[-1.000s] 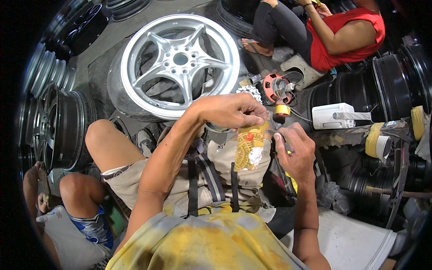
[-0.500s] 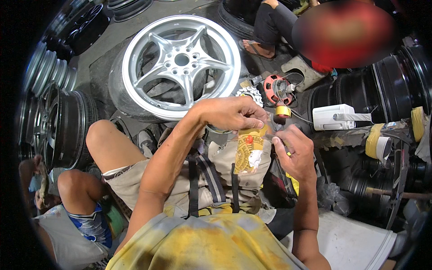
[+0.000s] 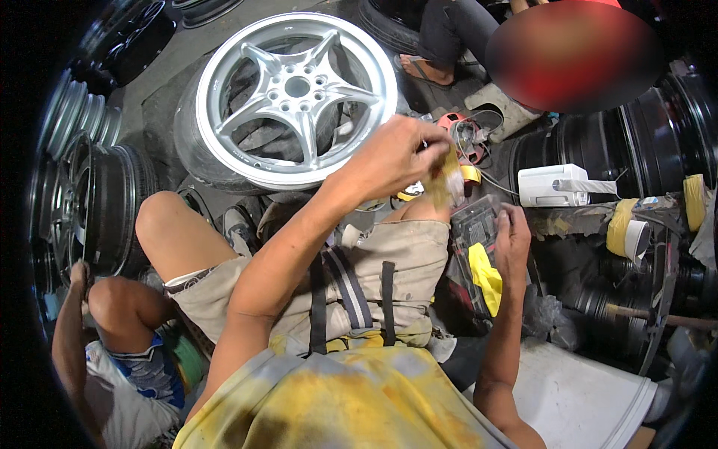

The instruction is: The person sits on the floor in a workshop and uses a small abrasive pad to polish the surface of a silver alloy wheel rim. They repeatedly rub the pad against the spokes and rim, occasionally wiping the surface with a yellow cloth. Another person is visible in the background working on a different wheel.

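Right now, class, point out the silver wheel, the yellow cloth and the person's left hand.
silver wheel (image 3: 297,87): head view, on its hub.
yellow cloth (image 3: 486,277): head view, on its middle fold.
left hand (image 3: 396,153): head view, on its back.

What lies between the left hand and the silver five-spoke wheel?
In the head view, nothing lies between them: the left hand, pinching a yellowish rag, reaches to the silver wheel's rim.

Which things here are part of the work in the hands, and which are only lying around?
In hand:
- left hand pinching a yellowish stained cloth
- right hand holding a dark flat block with a yellow rag

Lying about:
- silver five-spoke wheel
- white box
- tape rolls
- red tool
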